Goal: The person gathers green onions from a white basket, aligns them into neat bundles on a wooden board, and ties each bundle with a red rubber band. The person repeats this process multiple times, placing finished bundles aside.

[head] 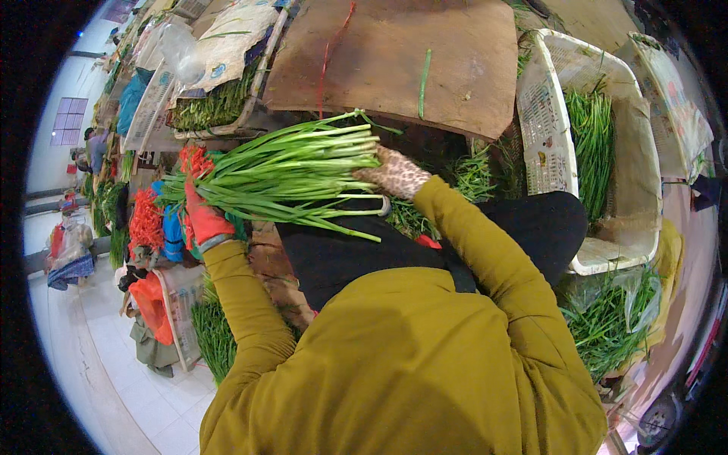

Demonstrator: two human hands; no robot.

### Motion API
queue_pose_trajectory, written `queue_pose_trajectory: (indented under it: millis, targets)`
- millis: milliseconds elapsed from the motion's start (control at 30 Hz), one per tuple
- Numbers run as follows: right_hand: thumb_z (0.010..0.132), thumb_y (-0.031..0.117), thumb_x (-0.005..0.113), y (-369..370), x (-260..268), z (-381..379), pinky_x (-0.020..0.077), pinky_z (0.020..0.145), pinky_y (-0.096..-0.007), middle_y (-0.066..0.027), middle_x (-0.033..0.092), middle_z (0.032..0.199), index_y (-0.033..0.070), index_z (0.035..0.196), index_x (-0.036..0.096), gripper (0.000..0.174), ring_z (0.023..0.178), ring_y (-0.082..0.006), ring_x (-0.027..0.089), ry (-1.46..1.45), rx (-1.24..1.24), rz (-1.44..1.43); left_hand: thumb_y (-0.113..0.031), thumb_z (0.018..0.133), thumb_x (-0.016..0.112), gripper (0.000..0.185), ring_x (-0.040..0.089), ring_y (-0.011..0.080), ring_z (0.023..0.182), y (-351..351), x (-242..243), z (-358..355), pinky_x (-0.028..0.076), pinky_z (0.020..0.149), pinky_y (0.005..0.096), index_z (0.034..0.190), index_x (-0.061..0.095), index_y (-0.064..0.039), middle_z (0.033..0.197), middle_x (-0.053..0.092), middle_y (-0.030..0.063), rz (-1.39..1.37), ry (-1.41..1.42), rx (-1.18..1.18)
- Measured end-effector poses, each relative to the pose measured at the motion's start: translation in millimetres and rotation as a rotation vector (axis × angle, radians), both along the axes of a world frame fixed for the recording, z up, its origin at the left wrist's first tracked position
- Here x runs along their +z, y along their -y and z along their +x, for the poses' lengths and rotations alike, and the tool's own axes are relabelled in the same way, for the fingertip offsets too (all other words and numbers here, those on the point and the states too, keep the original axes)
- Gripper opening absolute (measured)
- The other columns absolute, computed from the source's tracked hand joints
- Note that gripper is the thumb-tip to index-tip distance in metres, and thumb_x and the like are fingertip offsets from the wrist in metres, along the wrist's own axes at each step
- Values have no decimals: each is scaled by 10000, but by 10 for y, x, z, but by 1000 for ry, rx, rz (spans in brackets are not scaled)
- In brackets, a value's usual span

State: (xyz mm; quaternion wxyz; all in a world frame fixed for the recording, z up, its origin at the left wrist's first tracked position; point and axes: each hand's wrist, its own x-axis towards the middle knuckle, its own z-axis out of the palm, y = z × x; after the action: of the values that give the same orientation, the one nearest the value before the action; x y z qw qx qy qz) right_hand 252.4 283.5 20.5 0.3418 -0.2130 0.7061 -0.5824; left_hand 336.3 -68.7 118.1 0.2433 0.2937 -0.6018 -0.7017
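A loose bundle of long green stalks, resembling garlic chives, lies crosswise above my lap. Its pale cut ends point right and the leafy ends point left. My left hand, in a red glove, grips the leafy end. At the cut ends is my right hand, in a leopard-patterned covering; its fingers are partly hidden by the stalks, which it holds. A few stalks stick out below the rest. Beyond the bundle is a brown board with a red string and a single green stalk piece on it.
To the right stands a white plastic crate holding green stalks. A sack-covered crate is at upper left. Red ties hang at left. Loose greens lie lower right; more greens stand beside my left arm.
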Motion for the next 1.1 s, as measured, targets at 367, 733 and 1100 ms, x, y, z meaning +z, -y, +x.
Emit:
queue_pose_trajectory:
  millis: [367, 733, 1100]
  targets:
    - [954, 199, 482, -435, -212, -433, 396, 1013, -428, -219, 556, 1202, 59, 1173, 609, 289, 1145, -325, 527, -511, -33, 103, -155, 982, 406, 354, 596, 220, 1018, 227, -261, 170, 496, 887, 340, 1308, 492, -49, 1193, 603, 115, -315, -66, -203]
    - [901, 221, 584, -794, -250, -596, 531, 752, -349, -115, 635, 1033, 71, 1250, 521, 385, 936, -228, 631, -110, -255, -22, -160, 942, 475, 441, 529, 267, 1164, 388, -500, 263, 413, 1022, 387, 1366, 408, -61, 1323, 529, 119, -338, -16, -257]
    - [879, 251, 633, -378, 584, -42, 519, 838, -360, -146, 649, 1106, 96, 1223, 584, 380, 983, -286, 640, -797, -24, 296, -427, 967, 435, 514, 598, 321, 1046, 531, -742, 78, 498, 925, 451, 1324, 479, -60, 1215, 597, 168, -304, -125, -164]
